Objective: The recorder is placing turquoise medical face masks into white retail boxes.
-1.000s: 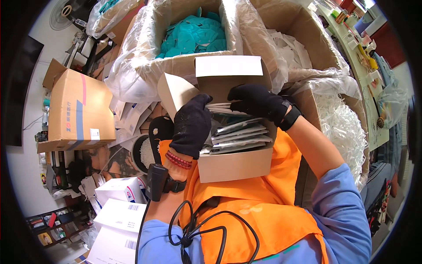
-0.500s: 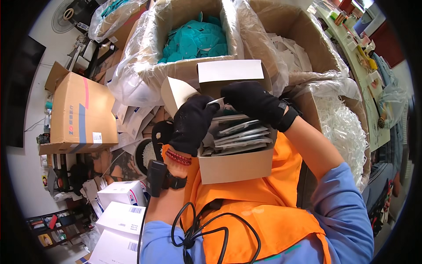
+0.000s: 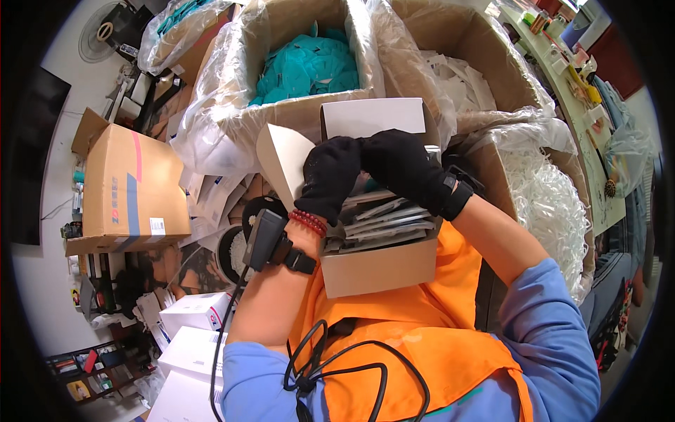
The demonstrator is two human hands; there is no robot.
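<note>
An open carton [image 3: 380, 269] rests on my lap, its flaps raised. Inside stands a row of flat, thin white-and-grey packets [image 3: 387, 231]. Above the far half of these, both hands in black gloves come together. My left hand [image 3: 332, 174] is closed, with its knuckles up and fingertips tucked down beside the other hand. My right hand [image 3: 401, 165] is closed too and touches the left one near the middle. Whatever lies between the fingers is hidden by the gloves. A bit of teal shows in the carton just below the hands.
Beyond the carton stand a plastic-lined box of teal pieces [image 3: 309, 67] and another with white sheets [image 3: 460, 81]. White shredded filler [image 3: 541, 204] fills a box at right. At left are a large brown carton [image 3: 133, 186] and white boxes [image 3: 193, 352]. A black cable [image 3: 383, 366] crosses my apron.
My left hand has moved right and slightly up, against my right hand. The thin pale edge seen at its fingers before is now out of sight.
</note>
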